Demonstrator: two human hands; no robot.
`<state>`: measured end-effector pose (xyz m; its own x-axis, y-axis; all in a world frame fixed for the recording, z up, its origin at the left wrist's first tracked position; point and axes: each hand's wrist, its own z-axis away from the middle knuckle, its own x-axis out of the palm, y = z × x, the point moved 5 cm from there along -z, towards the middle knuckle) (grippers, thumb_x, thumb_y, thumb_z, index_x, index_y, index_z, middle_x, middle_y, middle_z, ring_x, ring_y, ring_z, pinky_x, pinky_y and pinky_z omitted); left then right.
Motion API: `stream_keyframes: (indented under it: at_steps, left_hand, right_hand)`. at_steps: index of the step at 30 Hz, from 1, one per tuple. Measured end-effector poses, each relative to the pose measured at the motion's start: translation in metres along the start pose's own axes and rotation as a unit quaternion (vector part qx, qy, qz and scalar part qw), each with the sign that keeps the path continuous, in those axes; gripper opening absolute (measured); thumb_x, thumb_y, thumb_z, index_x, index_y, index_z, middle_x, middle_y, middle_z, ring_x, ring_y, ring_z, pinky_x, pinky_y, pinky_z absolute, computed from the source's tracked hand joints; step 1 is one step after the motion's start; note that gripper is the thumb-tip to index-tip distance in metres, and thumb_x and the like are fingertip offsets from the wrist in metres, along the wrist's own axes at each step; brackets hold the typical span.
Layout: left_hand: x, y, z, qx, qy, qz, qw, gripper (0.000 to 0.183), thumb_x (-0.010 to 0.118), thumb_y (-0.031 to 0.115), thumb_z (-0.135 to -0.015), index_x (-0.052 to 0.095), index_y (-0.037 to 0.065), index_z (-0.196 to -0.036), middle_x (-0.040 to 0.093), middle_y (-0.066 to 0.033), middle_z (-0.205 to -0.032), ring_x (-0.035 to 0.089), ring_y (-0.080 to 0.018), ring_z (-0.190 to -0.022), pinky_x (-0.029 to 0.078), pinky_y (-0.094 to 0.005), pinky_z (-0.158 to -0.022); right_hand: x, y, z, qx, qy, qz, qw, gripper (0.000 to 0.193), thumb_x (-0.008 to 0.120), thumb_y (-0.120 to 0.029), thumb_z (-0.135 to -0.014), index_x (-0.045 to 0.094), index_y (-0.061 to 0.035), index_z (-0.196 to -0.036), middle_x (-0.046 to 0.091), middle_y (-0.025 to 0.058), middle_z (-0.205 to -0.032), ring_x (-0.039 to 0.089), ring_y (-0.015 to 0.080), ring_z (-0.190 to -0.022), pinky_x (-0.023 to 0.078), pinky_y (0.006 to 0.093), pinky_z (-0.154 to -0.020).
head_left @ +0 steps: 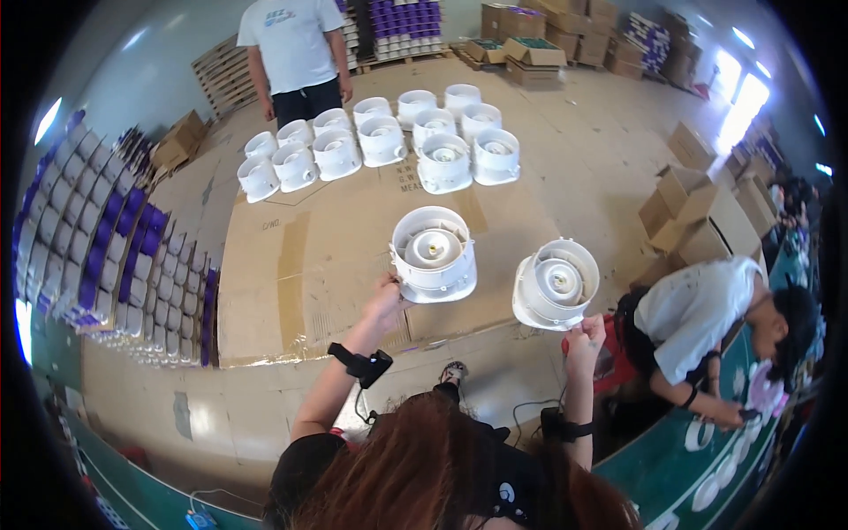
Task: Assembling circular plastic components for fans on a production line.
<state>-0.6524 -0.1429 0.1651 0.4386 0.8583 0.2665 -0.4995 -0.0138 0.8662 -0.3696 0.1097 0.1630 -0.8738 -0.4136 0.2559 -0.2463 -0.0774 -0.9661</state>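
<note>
My left hand [385,302] is closed on the lower left edge of a white round plastic housing [435,281], which is over the near part of the cardboard-covered table [336,238]. The housing has an open top with a smaller ring and hub inside and a squarish base. A second white housing [549,305] of the same kind is gripped at its lower edge by my right hand [585,343], tilted and off the table's near right side. My fingertips under both bases are partly hidden. Several more white housings [336,155] stand in rows on the table's far half.
A person [296,53] stands behind the table. At right, another person [702,309] bends over a green workbench [649,459] with white rings on it. Stacked white and purple parts [115,247] stand at left. Open cardboard boxes [680,208] lie on the right floor.
</note>
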Motion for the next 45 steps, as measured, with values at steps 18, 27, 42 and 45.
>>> stream_keyframes:
  at_steps: [18,27,42,45]
  left_hand:
    - [-0.196,0.125,-0.127,0.087,0.113,0.015,0.99,0.034,0.029,-0.009,-0.075,0.038,-0.016,-0.107,0.049,-0.0238,-0.106,0.057,-0.0323,-0.093,0.05,-0.0418,-0.08]
    - [-0.217,0.101,-0.183,0.049,0.245,-0.043,0.967,0.023,0.037,-0.002,-0.081,0.051,-0.007,-0.098,0.058,-0.0156,-0.093,0.061,-0.025,-0.079,0.053,-0.0363,-0.068]
    - [-0.21,0.115,-0.192,0.225,0.362,-0.463,0.777,0.021,0.047,0.002,-0.067,0.061,0.002,-0.083,0.058,-0.0207,-0.07,0.057,-0.0353,-0.068,0.045,-0.0401,-0.061]
    - [-0.209,0.114,-0.189,0.288,0.365,-0.489,0.738,0.02,0.048,0.002,-0.067,0.061,0.002,-0.081,0.058,-0.0203,-0.068,0.057,-0.0365,-0.067,0.045,-0.041,-0.06]
  right_hand:
    - [0.321,0.076,-0.112,0.247,-0.243,0.003,0.938,0.009,0.043,0.006,-0.078,0.04,-0.0017,-0.079,0.047,0.012,-0.088,0.052,0.0201,-0.083,0.05,0.0361,-0.072]
    - [0.38,0.146,-0.135,0.214,-0.21,0.108,0.948,0.011,0.048,0.007,-0.073,0.041,-0.0001,-0.078,0.047,0.0102,-0.082,0.054,0.0179,-0.073,0.053,0.0319,-0.062]
    - [0.391,0.146,-0.142,-0.267,-0.209,0.384,0.858,0.009,0.055,0.0,-0.071,0.048,0.0019,-0.075,0.053,0.0202,-0.07,0.053,0.0369,-0.072,0.042,0.0428,-0.065]
    - [0.389,0.148,-0.14,-0.19,-0.219,0.367,0.884,0.009,0.054,-0.001,-0.072,0.05,0.0018,-0.08,0.053,0.0194,-0.069,0.052,0.037,-0.079,0.041,0.0439,-0.069]
